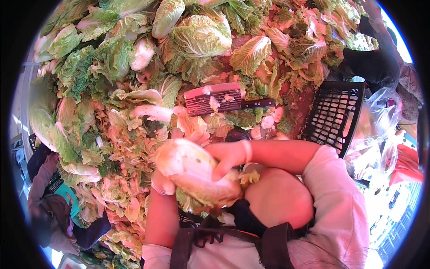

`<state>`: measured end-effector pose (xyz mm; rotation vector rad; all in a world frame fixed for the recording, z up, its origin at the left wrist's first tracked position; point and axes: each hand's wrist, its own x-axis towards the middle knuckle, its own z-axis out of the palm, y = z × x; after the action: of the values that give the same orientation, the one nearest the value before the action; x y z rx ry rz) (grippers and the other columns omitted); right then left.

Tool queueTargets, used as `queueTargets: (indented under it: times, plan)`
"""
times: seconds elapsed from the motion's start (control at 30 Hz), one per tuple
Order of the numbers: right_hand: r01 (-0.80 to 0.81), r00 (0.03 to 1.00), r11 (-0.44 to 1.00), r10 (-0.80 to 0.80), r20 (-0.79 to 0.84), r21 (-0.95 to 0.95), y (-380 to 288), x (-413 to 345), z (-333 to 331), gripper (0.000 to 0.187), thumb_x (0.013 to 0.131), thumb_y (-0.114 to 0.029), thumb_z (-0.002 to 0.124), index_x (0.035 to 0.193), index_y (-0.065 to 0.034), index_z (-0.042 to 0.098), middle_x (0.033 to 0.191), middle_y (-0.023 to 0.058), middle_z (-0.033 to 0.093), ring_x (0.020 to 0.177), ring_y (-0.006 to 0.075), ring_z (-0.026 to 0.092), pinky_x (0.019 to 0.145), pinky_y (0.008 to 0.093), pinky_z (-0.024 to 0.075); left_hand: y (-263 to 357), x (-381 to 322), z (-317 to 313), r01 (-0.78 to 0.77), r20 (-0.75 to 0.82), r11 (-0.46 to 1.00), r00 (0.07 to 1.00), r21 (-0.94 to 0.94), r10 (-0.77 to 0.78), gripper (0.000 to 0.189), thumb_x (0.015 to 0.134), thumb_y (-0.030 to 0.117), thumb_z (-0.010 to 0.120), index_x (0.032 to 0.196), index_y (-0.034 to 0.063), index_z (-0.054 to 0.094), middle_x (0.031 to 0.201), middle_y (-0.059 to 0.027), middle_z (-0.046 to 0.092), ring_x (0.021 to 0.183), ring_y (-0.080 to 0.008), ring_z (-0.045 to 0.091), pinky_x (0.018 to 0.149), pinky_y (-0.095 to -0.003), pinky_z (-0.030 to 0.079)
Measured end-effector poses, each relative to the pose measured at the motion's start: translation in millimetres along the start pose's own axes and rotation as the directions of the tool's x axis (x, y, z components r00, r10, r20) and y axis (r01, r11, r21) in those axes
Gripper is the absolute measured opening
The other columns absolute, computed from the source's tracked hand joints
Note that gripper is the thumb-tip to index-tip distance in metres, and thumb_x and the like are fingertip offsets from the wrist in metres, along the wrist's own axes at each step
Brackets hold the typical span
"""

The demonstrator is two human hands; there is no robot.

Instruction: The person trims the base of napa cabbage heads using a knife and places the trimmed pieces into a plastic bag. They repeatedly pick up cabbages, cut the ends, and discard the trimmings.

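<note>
A head of napa cabbage [198, 171] is held close to my body, its pale stem end at the upper left. My left hand [164, 183] supports it from the left and below, with some fingers showing beyond its top edge. My right hand [226, 158] lies over the cabbage's upper right side, thumb against the leaves. Both hands appear to wear thin gloves. Beyond them a broad cleaver [213, 99] with a dark riveted handle lies flat, bits of cabbage stuck to its blade. Cut white stem pieces [267, 122] lie near the handle.
Loose leaves [117, 158] and whole napa cabbages [201, 37] are heaped ahead and to the left. A black plastic crate [332, 114] stands tilted at the right, beside clear plastic bags [379, 124]. Other people are at the lower left and upper right.
</note>
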<state>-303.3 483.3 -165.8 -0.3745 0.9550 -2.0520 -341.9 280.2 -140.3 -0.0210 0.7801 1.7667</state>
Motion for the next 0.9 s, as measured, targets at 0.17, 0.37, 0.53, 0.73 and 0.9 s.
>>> queueTargets:
  times: [0.17,0.37,0.53,0.73,0.9]
  plan:
    - [-0.25,0.957,0.945,0.274,0.092,-0.212,49.3,18.0,2.5,0.063,0.083,-0.045,0.067,0.126,-0.0009,0.053,0.117,0.0122,0.06,0.109,0.0241,0.057,0.092,0.0379,0.0446,-39.1,-4.5,-39.2,-0.196,0.341,0.971,0.911,-0.134,0.231,0.109,0.047,0.04,0.088,0.133,-0.0038,0.038,0.135,-0.0245,0.046,0.139,-0.0402,0.023,0.111,-0.0514,0.026]
    - [-0.674,0.694,0.025,-0.324,-0.643,-0.739,47.2,-64.6,-90.0,0.044,0.071,-0.025,0.072,0.11,-0.0073,0.062,0.1,0.0153,0.064,0.096,0.0322,0.06,0.086,0.0409,0.0468,-59.2,-53.4,-46.7,-0.137,-0.175,0.897,0.982,-0.42,0.068,0.085,0.055,0.033,0.082,0.127,0.0034,0.047,0.13,-0.0199,0.051,0.126,-0.0419,0.044,0.102,-0.0579,0.039]
    - [-0.791,0.583,-0.376,-0.229,-0.779,-0.482,83.7,-73.5,-155.2,0.035,0.071,-0.012,0.065,0.104,-0.0032,0.06,0.098,0.016,0.064,0.097,0.0319,0.061,0.08,0.0412,0.0505,-37.7,-77.8,-34.9,-0.185,-0.278,0.941,0.955,-0.284,0.104,0.092,0.053,0.029,0.082,0.132,0.0024,0.043,0.138,-0.0193,0.046,0.12,-0.0351,0.051,0.099,-0.049,0.045]
    - [-0.849,0.516,-0.045,-0.285,-0.808,-0.526,30.1,-79.9,-98.8,0.025,0.068,-0.016,0.063,0.091,-0.005,0.063,0.083,0.0156,0.065,0.081,0.0337,0.064,0.073,0.0432,0.0507,-40.1,-125.2,9.7,-0.128,-0.384,0.992,0.917,-0.02,0.11,0.094,0.048,0.019,0.084,0.131,0.0023,0.043,0.13,-0.0209,0.05,0.115,-0.0319,0.055,0.1,-0.0451,0.044]
    - [-0.54,0.648,0.313,-0.438,-0.623,-0.782,-42.4,-73.2,30.6,0.032,0.068,-0.014,0.068,0.097,-0.006,0.059,0.065,0.0144,0.06,0.06,0.0293,0.06,0.06,0.035,0.0478,-19.3,-174.1,44.7,-0.365,-0.301,0.825,0.804,0.431,0.513,0.094,0.051,0.015,0.085,0.132,0.0025,0.04,0.124,-0.0159,0.055,0.117,-0.0283,0.053,0.101,-0.041,0.041]
